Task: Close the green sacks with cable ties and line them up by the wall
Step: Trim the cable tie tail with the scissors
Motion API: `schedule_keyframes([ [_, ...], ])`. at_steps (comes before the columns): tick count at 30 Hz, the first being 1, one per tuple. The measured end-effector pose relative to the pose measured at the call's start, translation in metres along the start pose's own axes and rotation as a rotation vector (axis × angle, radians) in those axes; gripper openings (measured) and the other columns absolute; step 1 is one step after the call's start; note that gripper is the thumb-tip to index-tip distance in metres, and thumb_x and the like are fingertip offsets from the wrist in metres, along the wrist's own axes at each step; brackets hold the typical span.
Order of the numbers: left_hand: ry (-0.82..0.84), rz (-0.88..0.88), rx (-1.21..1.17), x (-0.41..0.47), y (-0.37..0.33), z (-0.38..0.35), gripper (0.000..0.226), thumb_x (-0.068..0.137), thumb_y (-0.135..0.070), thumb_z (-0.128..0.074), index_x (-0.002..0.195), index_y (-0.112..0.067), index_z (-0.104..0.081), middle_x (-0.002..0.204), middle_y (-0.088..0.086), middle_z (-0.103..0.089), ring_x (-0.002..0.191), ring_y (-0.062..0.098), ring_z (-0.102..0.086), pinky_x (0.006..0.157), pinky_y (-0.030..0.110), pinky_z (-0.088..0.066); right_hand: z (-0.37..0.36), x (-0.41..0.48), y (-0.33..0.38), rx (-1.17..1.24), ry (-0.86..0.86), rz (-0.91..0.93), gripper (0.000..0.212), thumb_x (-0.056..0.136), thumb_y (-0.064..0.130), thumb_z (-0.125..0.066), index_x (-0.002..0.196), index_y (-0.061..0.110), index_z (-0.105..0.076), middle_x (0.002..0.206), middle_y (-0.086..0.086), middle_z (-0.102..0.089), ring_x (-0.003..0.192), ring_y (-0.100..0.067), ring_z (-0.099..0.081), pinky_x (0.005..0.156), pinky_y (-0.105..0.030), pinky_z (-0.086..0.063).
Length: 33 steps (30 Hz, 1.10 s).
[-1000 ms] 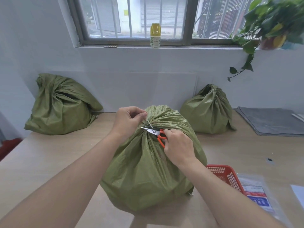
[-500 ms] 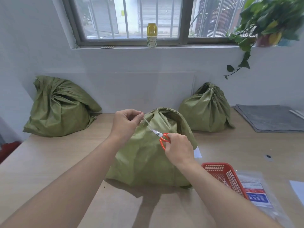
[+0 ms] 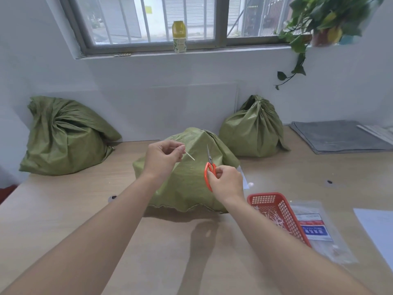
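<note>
While the left hand (image 3: pixel 163 158) pinches a short white tie offcut (image 3: pixel 190 156) at its fingertips and the right hand (image 3: pixel 227 182) grips the orange scissors (image 3: pixel 209 167), the middle sack (image 3: pixel 191 188) sits just beyond both. Trimming seems finished; next, probably, this sack must go to the wall (image 3: pixel 148 99).

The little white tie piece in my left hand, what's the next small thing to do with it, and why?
Probably drop it into the red basket. Your left hand pinches the short white strip free of the middle sack, the right hand holds the scissors, and the basket already holds similar white trimmings.
</note>
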<state>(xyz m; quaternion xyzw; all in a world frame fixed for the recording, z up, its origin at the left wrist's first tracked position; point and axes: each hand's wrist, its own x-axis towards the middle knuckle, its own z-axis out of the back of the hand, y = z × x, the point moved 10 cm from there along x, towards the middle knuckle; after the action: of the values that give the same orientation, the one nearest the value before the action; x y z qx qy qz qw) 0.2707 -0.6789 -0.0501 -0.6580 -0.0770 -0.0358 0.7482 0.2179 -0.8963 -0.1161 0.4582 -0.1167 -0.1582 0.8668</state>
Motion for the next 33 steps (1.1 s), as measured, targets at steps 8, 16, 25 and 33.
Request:
schedule_keyframes([
  [8, 0.096, 0.062, 0.009, -0.057, 0.019, -0.035, 0.007, 0.087, -0.016, -0.081, 0.081, -0.019, -0.08, 0.071, 0.006, -0.073, 0.063, 0.011, -0.062, 0.079, 0.039, -0.059, 0.04, -0.063, -0.037, 0.03, -0.076, -0.091, 0.023, 0.096, 0.036, -0.068, 0.088, 0.016, -0.076, 0.075, 0.008, -0.07, 0.083, -0.017, -0.071, 0.077, -0.031, -0.055],
  [16, 0.195, 0.165, 0.036, -0.116, 0.057, -0.077, 0.008, 0.086, -0.013, -0.079, 0.083, -0.02, -0.08, 0.076, 0.006, -0.078, 0.073, 0.023, -0.074, 0.09, 0.047, -0.061, 0.077, -0.13, -0.103, 0.074, -0.172, -0.229, 0.011, 0.096, 0.025, -0.069, 0.103, 0.016, -0.073, 0.1, 0.0, -0.076, 0.097, -0.019, -0.07, 0.09, -0.034, -0.055],
  [25, 0.241, 0.35, 0.004, -0.17, 0.094, -0.155, 0.009, 0.087, -0.01, -0.077, 0.096, -0.01, -0.079, 0.09, 0.008, -0.08, 0.086, 0.025, -0.078, 0.076, 0.027, -0.06, 0.118, -0.164, -0.189, 0.128, -0.211, -0.298, 0.011, 0.093, 0.021, -0.073, 0.099, 0.028, -0.068, 0.102, 0.004, -0.075, 0.098, -0.016, -0.071, 0.094, -0.037, -0.056],
  [33, 0.159, 0.42, -0.024, -0.197, 0.128, -0.231, 0.008, 0.089, 0.0, -0.073, 0.096, -0.002, -0.076, 0.092, 0.014, -0.077, 0.076, 0.018, -0.076, 0.077, 0.023, -0.061, 0.163, -0.153, -0.284, -0.025, -0.195, -0.33, 0.031, 0.086, 0.028, -0.078, 0.116, 0.022, -0.077, 0.112, -0.003, -0.071, 0.102, -0.019, -0.068, 0.099, -0.035, -0.055],
])
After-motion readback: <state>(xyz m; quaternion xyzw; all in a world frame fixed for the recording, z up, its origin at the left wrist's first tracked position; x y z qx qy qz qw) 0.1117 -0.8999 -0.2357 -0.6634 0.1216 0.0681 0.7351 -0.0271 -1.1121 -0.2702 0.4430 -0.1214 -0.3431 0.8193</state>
